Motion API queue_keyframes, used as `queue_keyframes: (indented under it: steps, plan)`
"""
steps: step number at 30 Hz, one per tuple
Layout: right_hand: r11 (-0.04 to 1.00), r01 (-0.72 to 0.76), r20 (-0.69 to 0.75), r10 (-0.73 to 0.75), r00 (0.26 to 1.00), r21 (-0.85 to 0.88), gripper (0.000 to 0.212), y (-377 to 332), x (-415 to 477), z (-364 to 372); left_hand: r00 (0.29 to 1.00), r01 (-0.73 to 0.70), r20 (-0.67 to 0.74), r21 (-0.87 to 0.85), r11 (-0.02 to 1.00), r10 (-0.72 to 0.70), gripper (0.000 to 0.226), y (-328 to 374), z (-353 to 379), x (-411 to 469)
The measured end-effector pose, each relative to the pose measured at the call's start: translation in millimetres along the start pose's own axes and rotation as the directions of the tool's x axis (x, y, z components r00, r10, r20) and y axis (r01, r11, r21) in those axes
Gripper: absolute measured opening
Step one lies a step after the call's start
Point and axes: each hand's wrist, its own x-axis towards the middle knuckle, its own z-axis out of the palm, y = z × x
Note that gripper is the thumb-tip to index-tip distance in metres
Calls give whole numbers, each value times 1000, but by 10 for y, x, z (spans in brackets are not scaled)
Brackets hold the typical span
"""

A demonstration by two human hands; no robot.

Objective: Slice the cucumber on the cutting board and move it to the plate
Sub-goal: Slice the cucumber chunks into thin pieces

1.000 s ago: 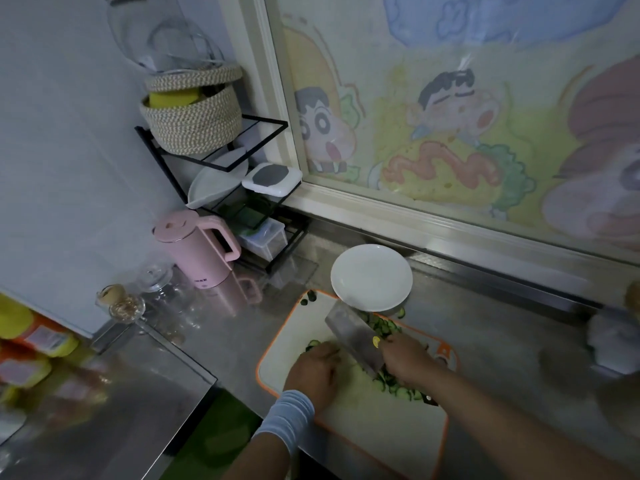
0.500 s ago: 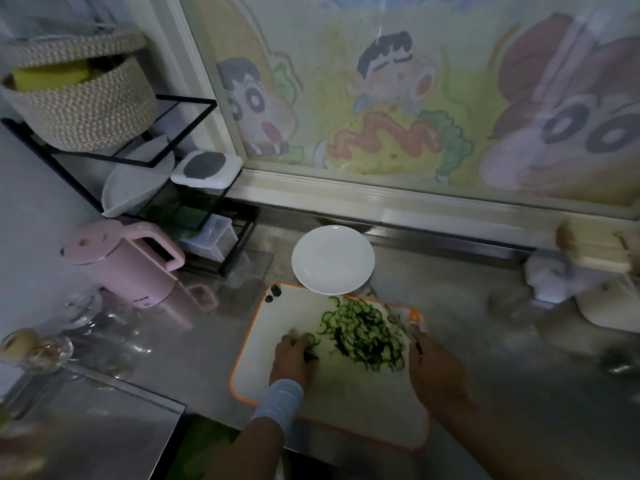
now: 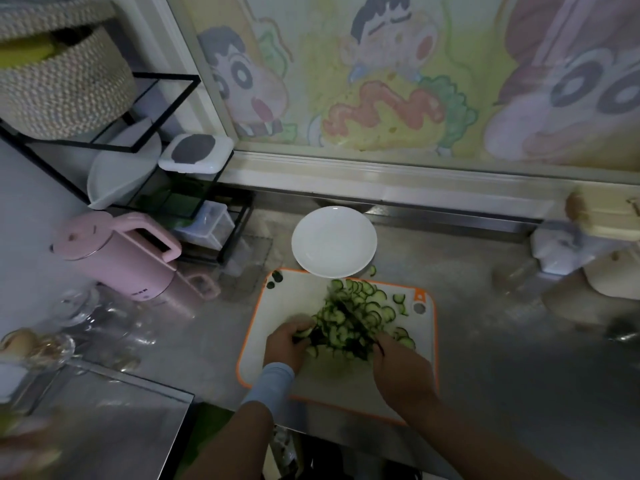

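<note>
The bench [image 3: 491, 358] carries the cutting board [image 3: 291, 303] at lower centre, right against the bare plate [image 3: 334, 242] for easy transfer. Cucumber slices [image 3: 363, 311] heap mid-board. The left hand [image 3: 285, 344] pins the cucumber end [image 3: 304, 332], and the right hand [image 3: 401, 368] grips the knife [image 3: 367, 336].

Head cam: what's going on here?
A person is slicing cucumber on the orange-rimmed cutting board. The right hand grips a knife standing edge-on in the pile of cucumber slices. The left hand holds what looks like the uncut stub beside it. The white plate just beyond the board has nothing on it yet.
</note>
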Motion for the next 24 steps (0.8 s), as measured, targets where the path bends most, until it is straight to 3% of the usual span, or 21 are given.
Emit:
queue_keyframes:
  steps: [3,9,13,17,21,24]
  plan:
    - [999,39,9,-39,999,-22,25,-132,-10,-23,999,32,3,16,999,-32,25,4,-68,31]
    - [998,-58,-15,58,998,-5,28,-101,23,-78,998,-35,61,118,992,27,25,0,-171,45]
    - [1000,4,82,-2,997,-24,23,-102,-24,3,985,-154,96,155,976,140,42,-20,-143,-25]
    - [999,29,14,-29,999,-21,23,-106,-27,27,981,-154,146,175,973,129,51,20,41,12]
    - [997,-63,-54,61,997,-36,33,137,-1,-28,979,-192,113,273,943,167,45,83,130,94]
    - [972,-180,-94,167,981,-153,40,365,-54,-91,974,-212,139,294,932,177,37,66,143,144]
